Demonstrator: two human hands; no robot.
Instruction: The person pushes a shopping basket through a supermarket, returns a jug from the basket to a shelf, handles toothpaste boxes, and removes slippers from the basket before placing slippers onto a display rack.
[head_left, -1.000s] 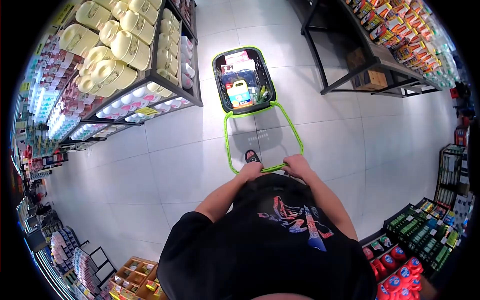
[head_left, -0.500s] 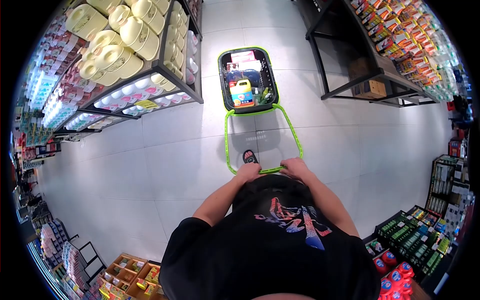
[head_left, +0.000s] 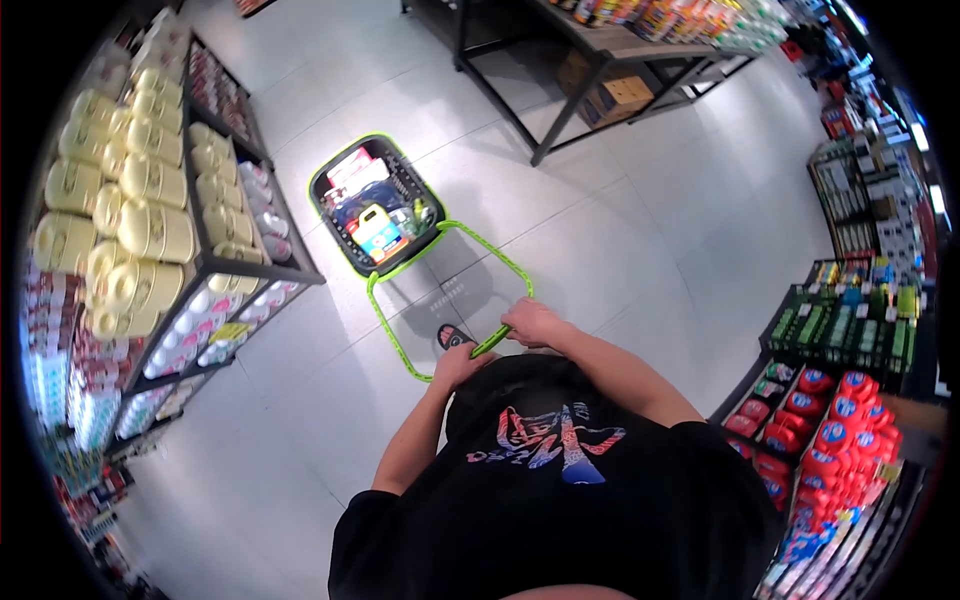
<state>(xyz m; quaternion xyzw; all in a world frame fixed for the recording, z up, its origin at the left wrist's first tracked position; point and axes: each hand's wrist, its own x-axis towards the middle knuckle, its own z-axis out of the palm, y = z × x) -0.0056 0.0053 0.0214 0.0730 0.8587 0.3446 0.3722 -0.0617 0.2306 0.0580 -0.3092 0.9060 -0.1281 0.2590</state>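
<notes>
Two hands grip the handle [head_left: 490, 342], left hand [head_left: 455, 366] and right hand [head_left: 531, 322]. The basket [head_left: 408, 258] has swung from straight ahead to ahead-left of them, so a push would likely run slantwise. The shelf [head_left: 260, 270] edges their left, the table [head_left: 570, 112] ahead-right; floor [head_left: 630, 255] spreads rightward.

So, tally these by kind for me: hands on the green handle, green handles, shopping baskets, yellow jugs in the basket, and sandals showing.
Hands: 2, left hand and right hand
Green handle: 1
Shopping basket: 1
Yellow jug: 1
Sandal: 1
Total: 6
</notes>
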